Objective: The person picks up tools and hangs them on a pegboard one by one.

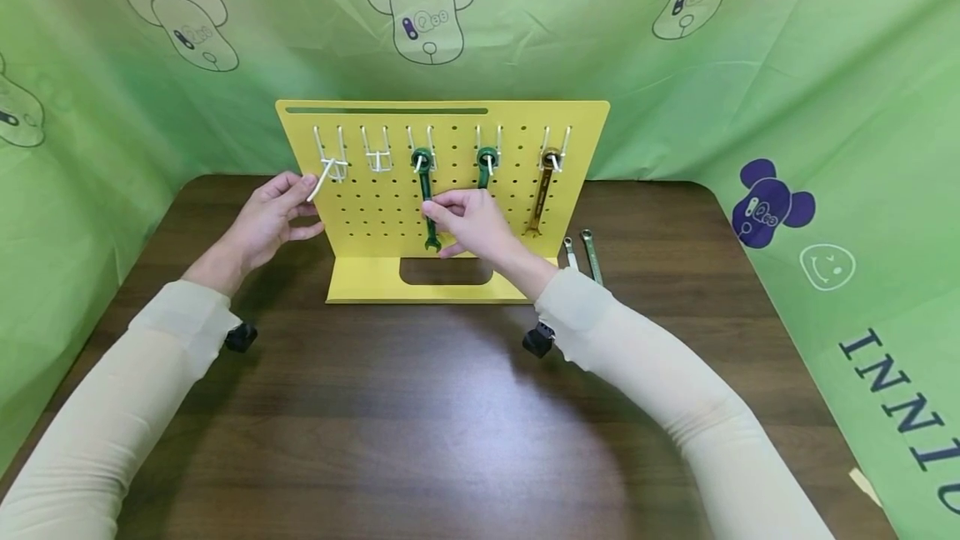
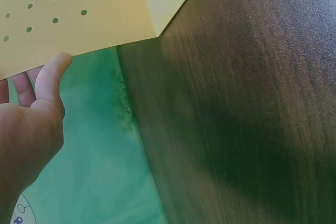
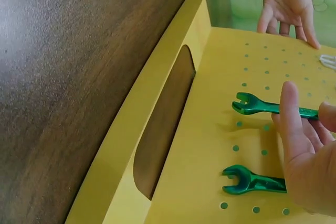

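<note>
A yellow pegboard [image 1: 555, 113] stands upright on the table. My right hand [image 1: 476, 223] pinches the shaft of a green wrench [image 1: 426, 183] between thumb and fingers; its ring end is at a white hook and its open end points down. To the right hangs a second green wrench [image 3: 252, 181], partly hidden by my right hand in the head view. Farther right, a gold wrench [image 1: 542, 194] hangs from another hook. At the board's left edge, my left hand [image 1: 266, 219] grips it, the thumb in front and other fingers behind, as the left wrist view shows.
Two white hooks [image 1: 378, 158] on the board's left side carry no wrench. Two silvery wrenches [image 1: 592, 257] lie on the table [image 1: 420, 407] right of the board. A green printed cloth [image 1: 525, 32] surrounds the table. The board's base has an oval cutout.
</note>
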A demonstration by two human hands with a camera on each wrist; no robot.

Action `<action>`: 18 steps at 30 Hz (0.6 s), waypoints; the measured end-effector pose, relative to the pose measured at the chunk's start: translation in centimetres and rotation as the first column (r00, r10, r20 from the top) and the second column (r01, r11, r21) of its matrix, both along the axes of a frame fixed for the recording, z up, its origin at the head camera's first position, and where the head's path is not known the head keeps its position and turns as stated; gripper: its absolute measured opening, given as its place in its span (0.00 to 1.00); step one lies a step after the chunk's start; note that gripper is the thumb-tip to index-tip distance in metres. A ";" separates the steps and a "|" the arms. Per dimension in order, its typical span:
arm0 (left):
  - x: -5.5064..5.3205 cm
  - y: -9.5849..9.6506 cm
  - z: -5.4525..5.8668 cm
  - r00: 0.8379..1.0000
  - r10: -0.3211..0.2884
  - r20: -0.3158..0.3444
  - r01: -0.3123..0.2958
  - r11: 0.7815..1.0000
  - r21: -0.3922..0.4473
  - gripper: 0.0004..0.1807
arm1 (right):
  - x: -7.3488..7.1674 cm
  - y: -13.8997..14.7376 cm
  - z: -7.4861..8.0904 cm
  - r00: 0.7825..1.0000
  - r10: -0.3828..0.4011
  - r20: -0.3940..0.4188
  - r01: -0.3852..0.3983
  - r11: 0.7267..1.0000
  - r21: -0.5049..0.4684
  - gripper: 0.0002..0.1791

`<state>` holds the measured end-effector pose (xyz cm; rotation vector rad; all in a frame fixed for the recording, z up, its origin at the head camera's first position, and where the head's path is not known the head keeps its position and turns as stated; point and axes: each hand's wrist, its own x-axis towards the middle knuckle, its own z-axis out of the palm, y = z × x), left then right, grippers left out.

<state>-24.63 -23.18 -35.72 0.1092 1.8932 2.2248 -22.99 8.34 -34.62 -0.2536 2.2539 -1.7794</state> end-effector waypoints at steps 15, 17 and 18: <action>0.0 -0.1 -0.2 1.000 -0.002 -0.003 0.002 1.000 0.001 0.12 | 1.5 2.1 -1.3 0.994 0.098 -0.058 -0.096 0.995 0.025 0.18; -0.1 -0.1 -0.1 1.000 -0.001 -0.002 0.001 1.000 0.000 0.12 | 1.9 3.1 -1.1 0.991 0.123 -0.061 -0.120 0.992 0.038 0.19; -0.1 0.0 0.0 1.000 -0.001 -0.003 0.001 1.000 -0.002 0.12 | 2.1 3.6 -0.9 0.989 0.136 -0.059 -0.134 0.990 0.046 0.20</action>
